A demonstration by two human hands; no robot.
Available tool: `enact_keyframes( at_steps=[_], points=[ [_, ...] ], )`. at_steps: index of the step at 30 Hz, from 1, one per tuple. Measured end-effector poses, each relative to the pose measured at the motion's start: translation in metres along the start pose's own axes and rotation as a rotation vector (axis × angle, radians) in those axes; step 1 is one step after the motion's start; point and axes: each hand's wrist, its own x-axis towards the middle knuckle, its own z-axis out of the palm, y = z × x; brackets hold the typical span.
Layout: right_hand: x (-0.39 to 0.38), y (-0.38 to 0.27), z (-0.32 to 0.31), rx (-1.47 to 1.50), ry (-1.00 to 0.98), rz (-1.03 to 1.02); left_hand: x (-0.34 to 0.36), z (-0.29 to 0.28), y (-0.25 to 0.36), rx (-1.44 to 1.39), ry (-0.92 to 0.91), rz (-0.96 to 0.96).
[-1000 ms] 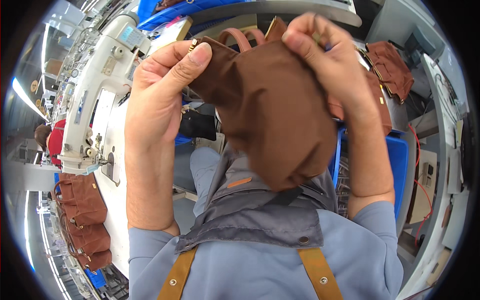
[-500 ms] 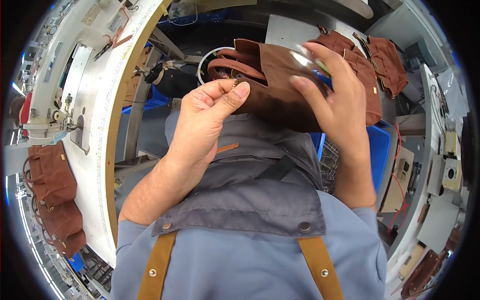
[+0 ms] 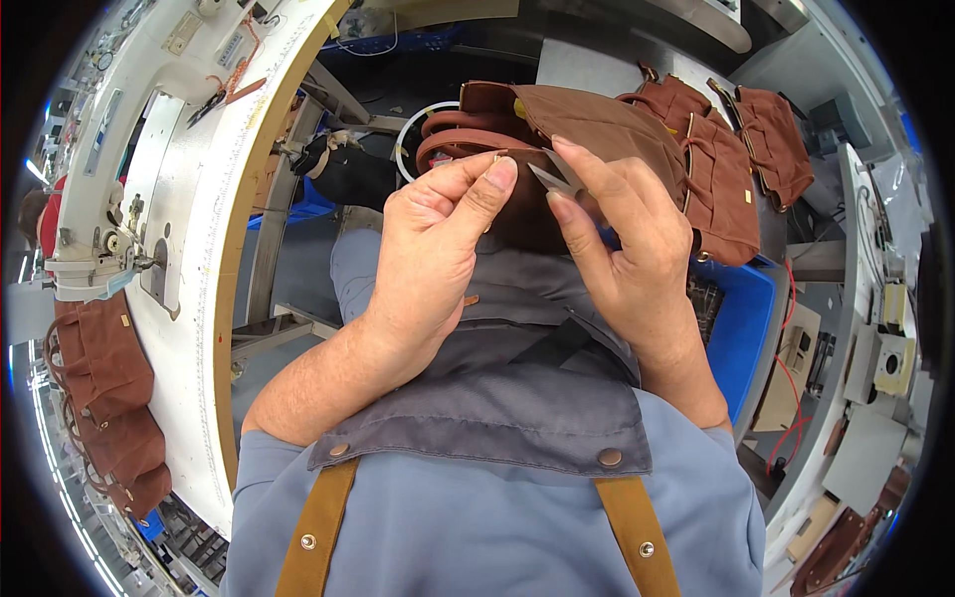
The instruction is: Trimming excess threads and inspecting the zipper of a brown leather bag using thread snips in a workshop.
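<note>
A brown fabric bag (image 3: 607, 114) with rounded reddish-brown handles (image 3: 468, 144) lies across my lap, its far parts beyond my hands. My left hand (image 3: 438, 224) pinches the bag's edge between thumb and forefinger; a small brass-coloured bit shows at the fingertips, too small to name. Just to the right, my right hand (image 3: 632, 224) grips a pair of small snips (image 3: 555, 177). Their pointed metal blades aim left toward the pinched spot, a short gap away from it. The snips' handles are mostly hidden in my palm.
To the left stands a white sewing table (image 3: 194, 368) with a sewing machine (image 3: 104, 214). Brown bags (image 3: 104, 348) hang at its far-left side. More brown bags (image 3: 721, 189) lie at the right, above a blue crate (image 3: 744, 318). A red cord (image 3: 786, 373) hangs nearby.
My right hand has come left and down, bringing the snips close to my left fingertips. My left hand has shifted slightly right, still pinching. The bag's flap has moved a little.
</note>
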Motion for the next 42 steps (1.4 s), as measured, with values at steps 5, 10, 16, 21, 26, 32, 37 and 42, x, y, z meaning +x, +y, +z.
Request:
enact_keyframes(
  at_steps=[5,10,16,21,26,32,37,42],
  points=[
    [0.005,0.010,0.006,-0.028,0.062,-0.127,0.003,0.003,0.003,0.029,0.007,0.017],
    [0.008,0.013,0.006,-0.011,0.065,-0.128,0.004,0.007,0.003,0.057,0.013,0.003],
    [0.009,0.014,0.010,0.002,0.075,-0.115,0.005,0.014,0.003,0.022,0.086,0.003],
    [0.010,0.016,0.012,0.014,0.093,-0.116,0.005,0.008,0.002,0.056,0.042,0.009],
    [0.010,0.017,0.015,0.010,0.096,-0.119,0.005,0.013,0.000,0.058,0.055,0.056],
    [0.010,0.016,0.015,0.003,0.102,-0.123,0.001,0.008,-0.006,0.197,0.052,0.172],
    [0.012,0.015,0.014,0.022,0.075,-0.121,0.001,0.004,-0.007,0.305,0.041,0.187],
    [0.015,0.011,0.012,0.074,0.027,-0.055,0.001,0.010,-0.004,0.232,0.052,0.179]
  ],
)
